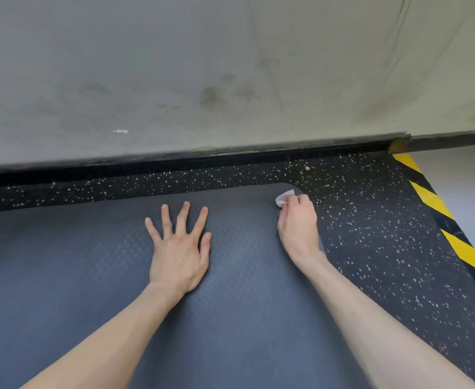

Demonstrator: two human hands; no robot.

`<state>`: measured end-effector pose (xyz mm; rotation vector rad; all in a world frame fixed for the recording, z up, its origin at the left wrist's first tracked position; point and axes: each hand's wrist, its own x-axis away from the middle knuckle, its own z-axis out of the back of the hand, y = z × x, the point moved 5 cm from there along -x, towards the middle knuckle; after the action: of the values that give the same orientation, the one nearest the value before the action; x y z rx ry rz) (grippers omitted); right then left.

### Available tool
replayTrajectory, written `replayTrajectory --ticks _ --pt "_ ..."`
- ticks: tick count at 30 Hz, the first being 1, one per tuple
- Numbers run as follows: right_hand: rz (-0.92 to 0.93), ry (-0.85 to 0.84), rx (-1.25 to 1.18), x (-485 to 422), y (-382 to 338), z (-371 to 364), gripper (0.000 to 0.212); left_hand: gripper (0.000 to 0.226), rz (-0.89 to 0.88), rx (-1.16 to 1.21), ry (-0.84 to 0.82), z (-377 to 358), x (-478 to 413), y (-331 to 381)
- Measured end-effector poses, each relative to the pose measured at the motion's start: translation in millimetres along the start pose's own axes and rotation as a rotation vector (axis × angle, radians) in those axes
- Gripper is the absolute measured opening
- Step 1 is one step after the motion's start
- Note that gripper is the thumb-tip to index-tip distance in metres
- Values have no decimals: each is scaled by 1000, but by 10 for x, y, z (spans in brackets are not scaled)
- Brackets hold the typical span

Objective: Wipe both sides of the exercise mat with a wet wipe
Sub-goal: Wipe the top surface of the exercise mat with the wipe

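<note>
The left hand (179, 248) lay flat on the dark mat (90, 276), its fingers (182, 217) straight and spread apart, probably to keep the mat from sliding on the speckled floor (371, 220). Further right, the right hand (298, 223) pinched a small white wet wipe (284, 198) in curled fingers and pressed it on the mat's far right corner, near the wall (230, 80). This corner seemed to be the part under cleaning.

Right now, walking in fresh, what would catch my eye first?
Two bare hands on a dark blue exercise mat: the left hand lies flat, fingers spread, mid-mat, while the right hand pinches a small white wet wipe at the mat's far right corner. Yellow-and-black hazard tape edges the speckled floor at right.
</note>
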<state>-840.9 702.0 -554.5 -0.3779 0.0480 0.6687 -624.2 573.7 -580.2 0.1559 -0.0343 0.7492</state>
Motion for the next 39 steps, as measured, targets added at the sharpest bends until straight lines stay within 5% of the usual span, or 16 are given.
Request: replayTrajectory --ticks 6,9,17,21,27,34,39 --pt "377 -132 -206 867 -1067 -238 12 64 -7 -12 -30 1 -2 -7" --pt "468 -199 -218 802 -987 -254 15 63 -2 -4 -24 14 -1 -10" --pt "37 -65 -16 129 188 69 17 62 8 -17 -10 9 1 -3" --pt "135 -7 -110 454 -381 -44 14 61 6 -18 -12 4 -3 -4" --pt "463 -192 -256 1014 -868 -132 14 60 4 -26 -17 6 -4 -17" --pt "80 2 -39 237 421 215 15 60 5 -24 3 9 -8 -11" --pt "188 -14 -87 598 -238 -16 15 60 4 -28 -3 7 -5 -6"
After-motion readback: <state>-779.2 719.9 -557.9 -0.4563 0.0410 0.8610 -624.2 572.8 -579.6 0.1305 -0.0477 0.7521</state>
